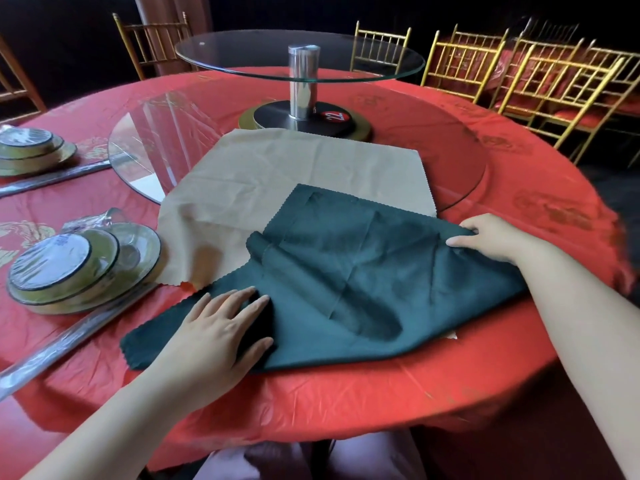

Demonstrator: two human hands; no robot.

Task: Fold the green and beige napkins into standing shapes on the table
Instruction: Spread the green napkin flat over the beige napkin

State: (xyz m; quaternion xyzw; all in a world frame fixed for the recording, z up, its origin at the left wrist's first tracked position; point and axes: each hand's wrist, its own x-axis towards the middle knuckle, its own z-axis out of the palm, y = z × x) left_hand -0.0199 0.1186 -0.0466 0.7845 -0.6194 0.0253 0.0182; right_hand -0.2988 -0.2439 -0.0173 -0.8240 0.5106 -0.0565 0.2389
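A dark green napkin lies rumpled and partly folded over itself near the table's front edge. It overlaps a beige napkin that lies spread flat behind it. My left hand rests palm down with straight fingers on the green napkin's left corner. My right hand holds the napkin's right corner, fingers curled over the cloth's edge.
The round table wears a red cloth. A glass turntable and a raised glass tier on a metal post stand behind the napkins. Wrapped plate stacks with wrapped chopsticks sit at left. Gold chairs ring the far side.
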